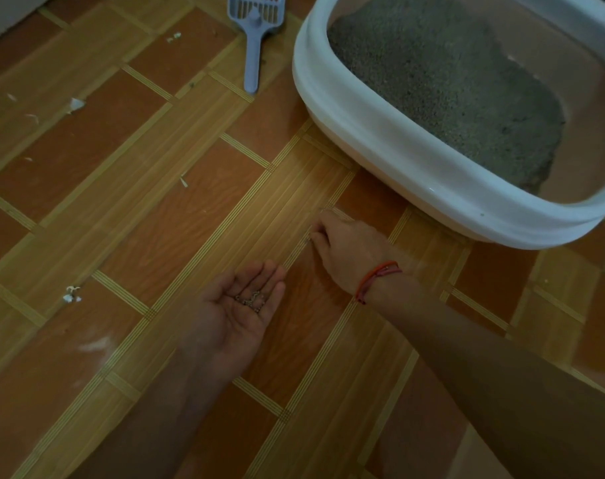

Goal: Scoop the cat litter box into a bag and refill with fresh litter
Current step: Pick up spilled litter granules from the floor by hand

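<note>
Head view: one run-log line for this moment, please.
left hand: palm up, carrying litter granules | right hand: fingertips at floor | scoop: lying on floor, unheld | litter box: partly filled

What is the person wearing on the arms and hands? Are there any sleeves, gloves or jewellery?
No sleeves or gloves show; everything is bare up to the picture's edge. The right hand has a thin red-orange cord bracelet at its wrist. The left hand wears nothing visible: no ring, no watch.
</note>
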`<state>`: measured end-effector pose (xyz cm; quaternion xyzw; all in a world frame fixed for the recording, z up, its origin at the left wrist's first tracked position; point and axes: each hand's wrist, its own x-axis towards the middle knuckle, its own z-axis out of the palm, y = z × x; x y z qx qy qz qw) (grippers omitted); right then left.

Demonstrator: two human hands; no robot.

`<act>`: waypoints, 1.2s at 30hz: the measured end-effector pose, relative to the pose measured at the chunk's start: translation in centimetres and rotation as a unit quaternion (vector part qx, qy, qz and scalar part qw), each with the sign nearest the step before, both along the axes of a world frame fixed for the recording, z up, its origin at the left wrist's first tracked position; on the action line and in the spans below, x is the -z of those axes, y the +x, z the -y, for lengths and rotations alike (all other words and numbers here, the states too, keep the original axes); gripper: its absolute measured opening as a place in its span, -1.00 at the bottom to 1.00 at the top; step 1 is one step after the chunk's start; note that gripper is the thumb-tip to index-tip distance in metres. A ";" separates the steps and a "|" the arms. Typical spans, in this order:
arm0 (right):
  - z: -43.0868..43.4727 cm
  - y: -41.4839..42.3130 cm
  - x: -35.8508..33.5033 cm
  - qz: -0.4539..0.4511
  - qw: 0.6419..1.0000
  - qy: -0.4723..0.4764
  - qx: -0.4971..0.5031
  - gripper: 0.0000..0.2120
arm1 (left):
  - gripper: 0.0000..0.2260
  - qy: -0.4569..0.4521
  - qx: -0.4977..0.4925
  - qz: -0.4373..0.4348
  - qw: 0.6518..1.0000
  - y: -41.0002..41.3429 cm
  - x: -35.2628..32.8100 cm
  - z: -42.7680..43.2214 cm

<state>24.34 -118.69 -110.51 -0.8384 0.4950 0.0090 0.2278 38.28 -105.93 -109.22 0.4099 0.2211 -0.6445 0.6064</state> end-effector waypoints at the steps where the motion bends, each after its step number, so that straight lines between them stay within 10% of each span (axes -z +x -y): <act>1: 0.0 0.1 -0.1 -0.014 1.000 -0.004 -0.009 -0.87 | -0.58 0.000 -0.001 -0.001 1.000 0.0 0.0 0.0; 24: -8.1 2.7 -5.1 0.125 0.983 0.049 -0.126 -0.81 | -0.62 -0.024 0.055 -0.020 0.998 0.3 0.9 -0.6; 36: -1.0 -0.8 -1.2 0.050 0.997 0.028 0.045 -0.86 | -0.56 -0.002 0.007 0.003 1.000 -0.1 0.3 -0.1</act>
